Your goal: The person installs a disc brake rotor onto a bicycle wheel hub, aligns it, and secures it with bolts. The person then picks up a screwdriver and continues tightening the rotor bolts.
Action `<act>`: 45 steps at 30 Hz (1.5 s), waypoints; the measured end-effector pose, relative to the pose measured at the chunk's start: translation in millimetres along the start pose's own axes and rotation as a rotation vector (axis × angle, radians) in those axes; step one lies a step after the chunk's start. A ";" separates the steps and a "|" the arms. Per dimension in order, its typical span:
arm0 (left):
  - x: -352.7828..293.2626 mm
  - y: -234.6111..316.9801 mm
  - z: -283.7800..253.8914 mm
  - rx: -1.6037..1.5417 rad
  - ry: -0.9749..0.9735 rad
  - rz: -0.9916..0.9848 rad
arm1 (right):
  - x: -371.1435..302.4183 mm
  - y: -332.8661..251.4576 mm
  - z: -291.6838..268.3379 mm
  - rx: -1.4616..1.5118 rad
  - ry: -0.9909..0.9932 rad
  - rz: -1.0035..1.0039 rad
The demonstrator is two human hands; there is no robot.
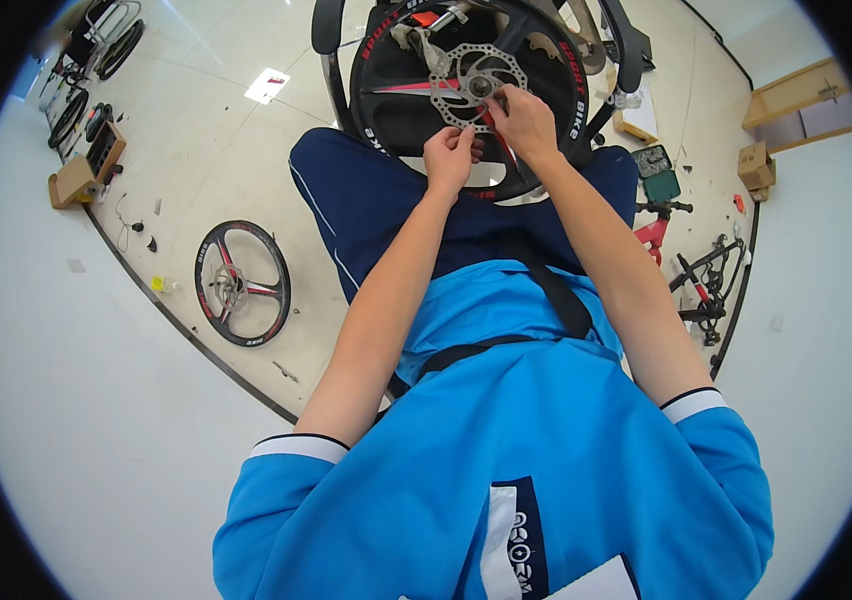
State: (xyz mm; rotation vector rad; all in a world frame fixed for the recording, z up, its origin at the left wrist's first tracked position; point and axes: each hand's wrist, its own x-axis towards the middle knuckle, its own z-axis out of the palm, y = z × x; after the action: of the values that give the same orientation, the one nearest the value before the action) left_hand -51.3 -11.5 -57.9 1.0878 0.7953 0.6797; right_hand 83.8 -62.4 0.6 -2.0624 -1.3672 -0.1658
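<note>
A three-spoked bicycle wheel (414, 89), black with red on its spokes, lies at the top centre of the frame, over a black chair (328, 25) whose armrests stand on either side. A perforated metal brake disc (482, 86) sits around its hub. The right grip (526, 122) is at the disc's lower right, thumb and fingertips drawn close together near the hub; whether they pinch some small part I cannot tell. The left grip (451, 158) is at the disc's lower edge, fingers curled and nearly closed; what it has hold of, if anything, is hidden. Both are above the navy trousers (366, 205)

At left of centre a second wheel (230, 285) lies on the pale floor (171, 165). A cardboard box (74, 182) is at the upper left. On the right are a green case (661, 186), a red bicycle frame (653, 236) and a black frame (703, 287), near the wall
</note>
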 end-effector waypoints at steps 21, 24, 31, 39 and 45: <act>-10.8 -1.4 -3.4 -0.053 -0.069 -0.110 | 2.7 -0.5 -4.1 0.128 -0.045 0.076; -19.2 -0.1 -4.0 0.105 -0.094 -0.158 | 2.4 4.6 -2.0 0.155 -0.019 0.034; -28.3 -14.1 -10.5 0.312 -0.144 -0.170 | -2.8 7.4 4.9 0.227 0.049 -0.002; -38.4 -5.0 -14.8 0.195 -0.054 -0.265 | -1.7 6.0 3.9 0.290 0.078 -0.021; -38.7 -4.0 -15.2 0.129 -0.026 -0.291 | -2.9 4.6 2.4 0.352 0.022 0.075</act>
State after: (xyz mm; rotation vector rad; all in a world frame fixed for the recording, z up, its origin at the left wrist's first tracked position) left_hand -84.8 -36.4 -56.9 1.0676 0.9625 0.3717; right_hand 86.0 -64.5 -4.5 -1.8069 -1.2065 0.0797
